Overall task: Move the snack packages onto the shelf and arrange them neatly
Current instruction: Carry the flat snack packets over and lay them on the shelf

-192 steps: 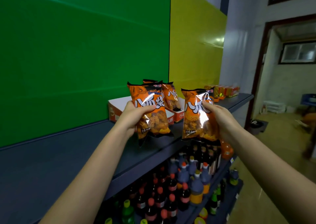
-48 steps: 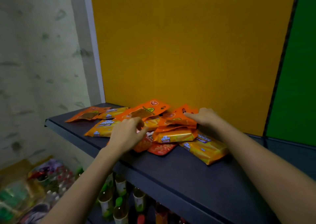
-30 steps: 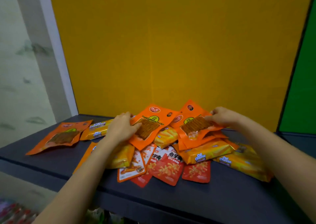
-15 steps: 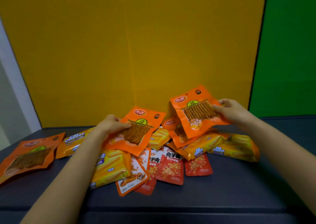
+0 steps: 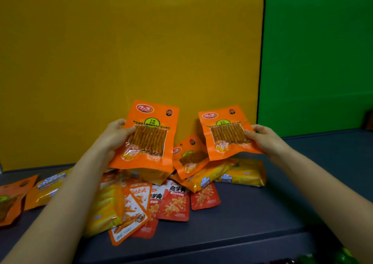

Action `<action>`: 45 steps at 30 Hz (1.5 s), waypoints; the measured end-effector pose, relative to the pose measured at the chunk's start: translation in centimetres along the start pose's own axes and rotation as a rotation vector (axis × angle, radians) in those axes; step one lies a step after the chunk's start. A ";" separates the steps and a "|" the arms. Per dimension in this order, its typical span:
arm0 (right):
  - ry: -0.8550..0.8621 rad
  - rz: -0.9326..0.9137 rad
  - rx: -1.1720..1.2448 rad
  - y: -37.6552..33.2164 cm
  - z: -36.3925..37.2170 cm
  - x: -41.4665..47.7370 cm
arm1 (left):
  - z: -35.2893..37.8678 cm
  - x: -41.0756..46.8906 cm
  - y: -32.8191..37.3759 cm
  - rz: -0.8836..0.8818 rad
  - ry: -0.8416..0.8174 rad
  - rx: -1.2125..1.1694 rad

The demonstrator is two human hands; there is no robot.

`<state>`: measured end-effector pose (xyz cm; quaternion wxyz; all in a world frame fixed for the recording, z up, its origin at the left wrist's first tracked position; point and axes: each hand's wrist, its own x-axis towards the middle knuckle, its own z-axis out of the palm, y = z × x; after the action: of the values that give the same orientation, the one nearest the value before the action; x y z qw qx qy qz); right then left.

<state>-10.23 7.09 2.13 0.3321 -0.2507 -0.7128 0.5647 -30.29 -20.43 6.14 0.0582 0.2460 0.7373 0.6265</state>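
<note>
Two packets hang above the heap [image 5: 173, 201] on the shelf [image 5: 262, 213], left packet [image 5: 149, 140] pinched edgewise in your left hand [image 5: 113, 136], right packet [image 5: 226, 134] in your right hand [image 5: 266, 140]; lay both flat, side by side, clear of it.

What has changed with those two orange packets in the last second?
The left hand lifted its orange packet off the pile; the right hand raised its matching packet higher. The rest of the pile stayed on the shelf.
</note>
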 end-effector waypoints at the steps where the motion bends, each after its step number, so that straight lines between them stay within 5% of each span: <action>1: 0.010 0.004 0.002 0.1 -1.1 -0.2 | 1.3 -0.1 0.4 0.001 -0.014 -0.023; 22: 0.418 0.061 -0.170 4.6 -43.2 -10.1 | 44.2 -13.0 9.9 -0.037 -0.499 -0.161; 45: 0.711 0.114 -0.155 9.6 -73.3 -9.6 | 79.6 -21.2 18.0 -0.002 -0.806 -0.309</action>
<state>51.33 49.15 1.37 0.5070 -0.4951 -0.5783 0.4043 24.78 43.24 1.96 0.3781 0.4588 0.5534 0.5834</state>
